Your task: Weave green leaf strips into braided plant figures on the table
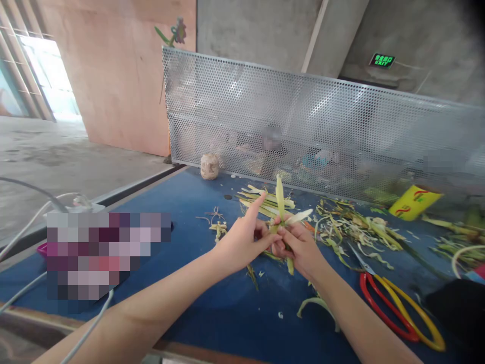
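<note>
Several leaves (280, 197) are held above the table (212, 313), the right hand (301, 245) pinching them low, the left hand (252, 232) pinching by its thumb, forefinger outstretched. Shaping seems in hand; the next move probably calls for steady pinching. Scissors (368, 270) lie near right.

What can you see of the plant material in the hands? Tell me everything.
The plant material looks pale green and leaf-like. One narrow strip points up, a whiter one juts toward the picture's right, and a greenish end hangs lower. The left hand and right hand grip its middle, mostly hiding it, above the blue table. Whether it is one piece is unclear.
</note>
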`<state>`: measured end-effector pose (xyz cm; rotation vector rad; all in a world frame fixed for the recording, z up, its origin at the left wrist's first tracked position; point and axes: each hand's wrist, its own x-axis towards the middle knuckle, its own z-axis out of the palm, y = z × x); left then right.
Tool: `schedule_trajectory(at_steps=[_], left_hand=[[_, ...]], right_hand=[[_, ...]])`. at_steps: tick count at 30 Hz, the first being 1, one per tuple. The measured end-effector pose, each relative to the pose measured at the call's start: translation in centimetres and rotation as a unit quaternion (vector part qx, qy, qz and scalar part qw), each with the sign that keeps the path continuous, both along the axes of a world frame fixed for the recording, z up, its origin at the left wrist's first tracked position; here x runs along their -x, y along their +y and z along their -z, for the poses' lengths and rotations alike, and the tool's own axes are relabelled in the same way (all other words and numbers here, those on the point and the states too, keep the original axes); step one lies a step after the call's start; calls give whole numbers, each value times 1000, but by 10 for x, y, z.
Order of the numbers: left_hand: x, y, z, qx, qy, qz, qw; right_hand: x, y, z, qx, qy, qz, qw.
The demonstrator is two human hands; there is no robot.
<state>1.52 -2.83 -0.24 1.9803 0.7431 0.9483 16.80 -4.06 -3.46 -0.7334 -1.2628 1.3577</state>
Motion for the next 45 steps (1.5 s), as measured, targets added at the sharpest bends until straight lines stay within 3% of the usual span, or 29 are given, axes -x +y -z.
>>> schedule_trajectory(at_steps=[6,15,19,23,30,34,38,45], left_hand=[[-8,0,13,24,-15,1,1000],[-18,-2,24,81,-64,17,995],[-12,-3,17,109,-52,42,992],[-2,3,5,42,-37,-83,995],[3,15,1,11,-88,-115,989],[0,14,-2,67,-157,-79,982],[-1,11,-7,115,-205,-109,966],[6,17,-7,88,-191,-87,974]], right_hand=[[4,2,0,16,4,89,996],[6,5,-2,22,9,107,994],[1,6,-2,37,-42,81,995],[3,0,-6,26,-75,34,996],[13,-9,-10,19,-148,24,988],[16,-9,-9,58,-97,7,994],[21,-11,-10,86,-21,-13,996],[23,-14,-10,99,-4,-22,995]])
